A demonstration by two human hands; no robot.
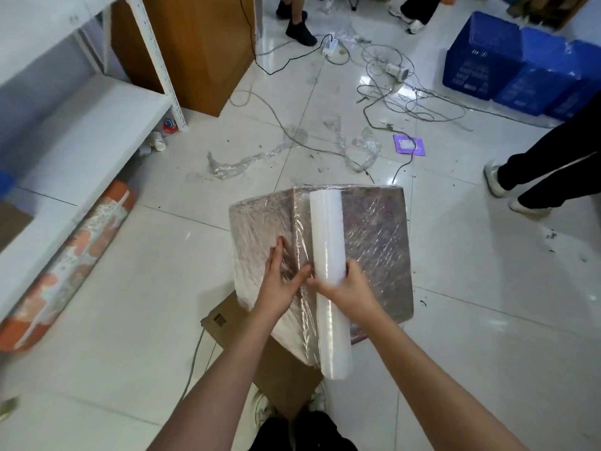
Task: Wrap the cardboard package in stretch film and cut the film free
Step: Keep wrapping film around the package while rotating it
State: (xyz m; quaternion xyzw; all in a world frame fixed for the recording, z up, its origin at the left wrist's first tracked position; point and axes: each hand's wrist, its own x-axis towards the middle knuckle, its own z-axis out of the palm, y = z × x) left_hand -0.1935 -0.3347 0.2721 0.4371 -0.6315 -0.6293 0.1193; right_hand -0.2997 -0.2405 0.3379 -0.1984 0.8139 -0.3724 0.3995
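The cardboard package (374,242) stands on the floor in the middle of the head view, covered in shiny, wrinkled stretch film. A white roll of stretch film (328,255) lies lengthwise across its top, one end hanging over the near edge. My right hand (348,289) grips the roll near its middle. My left hand (279,281) lies flat with spread fingers on the film (300,255) just left of the roll, pressing it onto the package. A short stretch of film runs from the roll to the box.
A flat cardboard sheet (276,362) lies under the package by my feet. Film scraps (247,161) and tangled cables (400,96) litter the tiles beyond. White shelving (81,125) stands left, blue crates (507,66) far right. A person's legs (536,177) stand at right.
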